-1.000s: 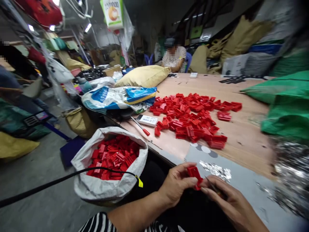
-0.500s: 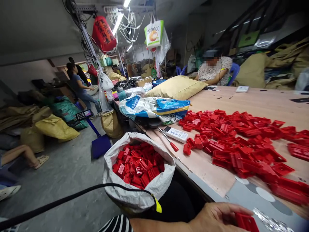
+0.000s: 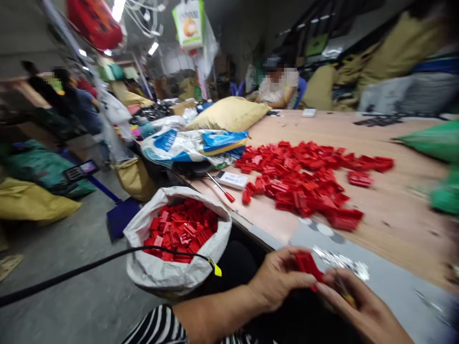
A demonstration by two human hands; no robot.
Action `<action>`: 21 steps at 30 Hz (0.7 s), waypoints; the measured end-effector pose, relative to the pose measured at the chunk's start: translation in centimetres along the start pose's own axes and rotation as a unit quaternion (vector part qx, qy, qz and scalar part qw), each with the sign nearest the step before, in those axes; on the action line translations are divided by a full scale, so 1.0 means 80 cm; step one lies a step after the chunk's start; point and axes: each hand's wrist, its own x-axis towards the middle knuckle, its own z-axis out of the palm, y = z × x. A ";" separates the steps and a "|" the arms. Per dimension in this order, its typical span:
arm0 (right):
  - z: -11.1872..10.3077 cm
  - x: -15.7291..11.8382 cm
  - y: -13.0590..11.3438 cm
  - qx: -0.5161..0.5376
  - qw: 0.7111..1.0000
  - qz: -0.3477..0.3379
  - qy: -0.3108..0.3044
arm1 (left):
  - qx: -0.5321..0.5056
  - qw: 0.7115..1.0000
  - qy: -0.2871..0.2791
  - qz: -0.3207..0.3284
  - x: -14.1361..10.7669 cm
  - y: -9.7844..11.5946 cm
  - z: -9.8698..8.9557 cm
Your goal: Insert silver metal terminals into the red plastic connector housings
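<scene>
My left hand (image 3: pixel 274 279) grips a red plastic part (image 3: pixel 308 266) between thumb and fingers above the table's near edge. Against the part's right end, my right hand (image 3: pixel 366 306) is closed, with a thin item showing a yellowish end (image 3: pixel 348 298) in its fingers; blur hides its kind. Just beyond the hands, small shiny metal pieces (image 3: pixel 340 263) lie on a grey sheet (image 3: pixel 387 286). A heap of similar red parts (image 3: pixel 301 177) spreads across the wooden table. To the left, a white woven sack (image 3: pixel 220 246) stands open, holding many more red parts.
A red-handled rod (image 3: pixel 226 194) and a white box-like device (image 3: pixel 231 180) lie near the table edge. Behind them are a blue-white bag (image 3: pixel 179 147) and a tan sack (image 3: pixel 229 113). A black cable (image 3: pixel 107 260) crosses before the white sack. A person (image 3: pixel 278 83) sits across the table.
The view has swung right, so the table scene sits further left. My right hand has come into view at the red part, which my left hand still holds, now raised and tilted.
</scene>
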 end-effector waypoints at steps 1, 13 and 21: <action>-0.002 -0.002 -0.006 -0.001 1.000 0.010 -0.016 | 0.011 1.000 -0.012 0.007 -0.002 0.001 -0.002; -0.011 -0.013 -0.010 -0.142 0.989 -0.032 -0.021 | 0.307 0.939 -0.028 0.150 0.021 -0.007 -0.038; -0.005 -0.008 -0.005 -0.211 0.976 -0.050 -0.021 | 0.498 0.838 -0.079 0.207 0.042 -0.002 -0.040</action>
